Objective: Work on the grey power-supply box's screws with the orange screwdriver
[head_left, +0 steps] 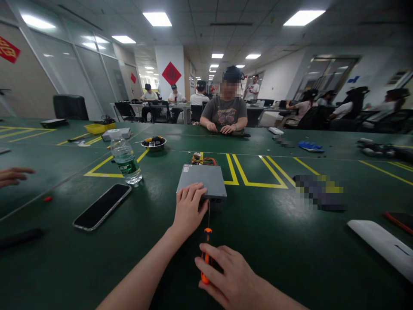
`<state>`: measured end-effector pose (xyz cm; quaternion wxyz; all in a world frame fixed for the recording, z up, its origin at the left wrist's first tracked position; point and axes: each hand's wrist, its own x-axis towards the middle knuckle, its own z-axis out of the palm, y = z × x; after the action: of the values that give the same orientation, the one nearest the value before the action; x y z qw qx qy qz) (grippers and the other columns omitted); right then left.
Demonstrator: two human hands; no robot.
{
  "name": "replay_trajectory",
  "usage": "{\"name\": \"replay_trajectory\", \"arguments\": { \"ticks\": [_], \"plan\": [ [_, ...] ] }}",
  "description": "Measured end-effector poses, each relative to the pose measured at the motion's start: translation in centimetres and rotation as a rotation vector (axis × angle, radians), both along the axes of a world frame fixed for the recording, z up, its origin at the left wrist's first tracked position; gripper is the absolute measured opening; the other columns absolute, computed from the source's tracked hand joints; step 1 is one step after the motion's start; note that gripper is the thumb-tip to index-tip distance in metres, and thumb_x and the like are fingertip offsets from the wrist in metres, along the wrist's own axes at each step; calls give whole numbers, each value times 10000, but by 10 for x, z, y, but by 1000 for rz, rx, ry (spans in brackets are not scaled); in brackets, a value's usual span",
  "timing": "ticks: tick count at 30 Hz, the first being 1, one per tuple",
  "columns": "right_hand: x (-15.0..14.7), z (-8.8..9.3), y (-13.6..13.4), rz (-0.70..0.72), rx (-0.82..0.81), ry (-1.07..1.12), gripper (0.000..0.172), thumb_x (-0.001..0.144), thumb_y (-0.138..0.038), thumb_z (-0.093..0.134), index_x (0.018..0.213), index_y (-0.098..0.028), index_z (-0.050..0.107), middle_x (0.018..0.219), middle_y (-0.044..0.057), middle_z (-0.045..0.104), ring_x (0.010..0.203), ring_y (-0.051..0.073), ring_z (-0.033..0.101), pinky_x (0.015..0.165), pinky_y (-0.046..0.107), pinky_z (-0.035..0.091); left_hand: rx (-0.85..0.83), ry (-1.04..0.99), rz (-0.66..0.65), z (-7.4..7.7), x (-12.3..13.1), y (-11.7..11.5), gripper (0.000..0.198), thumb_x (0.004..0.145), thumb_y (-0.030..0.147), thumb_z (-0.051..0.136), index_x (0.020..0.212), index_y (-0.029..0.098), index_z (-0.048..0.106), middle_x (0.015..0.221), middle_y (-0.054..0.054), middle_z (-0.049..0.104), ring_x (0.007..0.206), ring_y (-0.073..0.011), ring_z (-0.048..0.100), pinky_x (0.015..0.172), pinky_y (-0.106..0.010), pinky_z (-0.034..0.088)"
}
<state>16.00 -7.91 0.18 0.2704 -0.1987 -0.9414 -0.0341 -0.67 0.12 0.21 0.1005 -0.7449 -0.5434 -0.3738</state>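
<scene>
A grey metal computer power supply (206, 178) lies on the green table, its bundle of coloured cables (204, 159) at the far side. My left hand (190, 206) grips its near left corner, fingers on the top and thumb at the front face. In my right hand (226, 271) is a screwdriver (207, 254) with an orange and black handle, held between thumb and fingers. Its thin shaft points away from me and reaches the near face of the power supply. Exactly where the tip sits cannot be made out.
Left of the power supply are a water bottle (126, 161), a phone (102, 206) and a metal bowl (154, 144) of tools. Another person's hand (14, 175) shows at the left edge. A person (226, 105) sits opposite. At right lies a white object (382, 245).
</scene>
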Motion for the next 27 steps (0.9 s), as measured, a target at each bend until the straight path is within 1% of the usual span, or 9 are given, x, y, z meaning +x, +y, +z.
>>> {"name": "replay_trajectory", "arguments": {
  "ticks": [4, 7, 10, 12, 14, 18, 22, 24, 27],
  "plan": [
    [-2, -10, 3, 36, 40, 92, 218, 884, -293, 459, 973, -115, 549, 1023, 143, 646, 735, 158, 634, 638, 288, 488, -6, -14, 0, -1, 0, 0, 240, 801, 208, 533, 1039, 237, 527, 1190, -42, 563, 1125, -218, 474, 931, -401, 327],
    [-1, -15, 3, 14, -12, 115, 213, 870, -314, 488, 940, -121, 542, 1026, 145, 646, 826, 168, 634, 698, 278, 489, -4, -15, 0, 0, 0, 0, 243, 800, 212, 535, 1041, 237, 528, 1184, -46, 566, 1119, -221, 478, 923, -403, 333],
    [1, -12, 1, -12, -98, 49, 267, 844, -322, 516, 1011, -114, 531, 1086, 146, 618, 935, 186, 608, 779, 286, 482, -3, -12, 3, 1, 0, -1, 235, 804, 219, 528, 1039, 235, 527, 1179, -47, 569, 1114, -221, 482, 920, -402, 334],
    [1, -8, 0, -15, -119, -39, 337, 834, -302, 515, 1115, -117, 503, 1138, 142, 589, 951, 195, 598, 780, 295, 485, -4, -9, 2, 1, 0, -1, 232, 804, 220, 529, 1035, 235, 526, 1175, -43, 570, 1111, -217, 483, 920, -398, 334],
    [0, -5, 1, -7, -92, -73, 361, 852, -299, 488, 1173, -133, 482, 1144, 135, 585, 947, 198, 595, 754, 302, 488, -7, -7, 3, 2, 1, -1, 238, 799, 216, 535, 1036, 237, 524, 1173, -37, 571, 1109, -213, 483, 921, -394, 331],
    [-3, -10, 4, 18, -8, 48, 276, 894, -325, 436, 1061, -129, 536, 1062, 138, 628, 881, 186, 611, 702, 306, 479, -10, -5, 5, 2, 1, -2, 241, 800, 220, 536, 1040, 241, 519, 1178, -31, 569, 1113, -210, 478, 930, -393, 321],
    [-1, -15, 5, 30, -1, 109, 235, 890, -333, 449, 947, -126, 545, 1054, 150, 636, 805, 175, 625, 677, 293, 486, -6, -8, 1, 1, 1, -1, 248, 803, 228, 536, 1050, 244, 517, 1178, -28, 566, 1116, -208, 473, 934, -390, 317],
    [0, -14, 4, 9, -42, 97, 247, 883, -348, 459, 967, -130, 541, 1068, 143, 631, 842, 180, 621, 713, 288, 491, -1, -8, 0, 1, 0, -1, 242, 804, 227, 534, 1046, 243, 518, 1171, -28, 568, 1113, -205, 474, 929, -386, 321],
    [0, -9, 1, -28, -87, 19, 317, 860, -344, 488, 1102, -141, 519, 1119, 140, 604, 909, 199, 611, 753, 299, 496, 1, 0, -3, 1, 0, 0, 237, 804, 223, 532, 1040, 239, 518, 1168, -28, 569, 1109, -202, 476, 924, -383, 323]
  ]
}}
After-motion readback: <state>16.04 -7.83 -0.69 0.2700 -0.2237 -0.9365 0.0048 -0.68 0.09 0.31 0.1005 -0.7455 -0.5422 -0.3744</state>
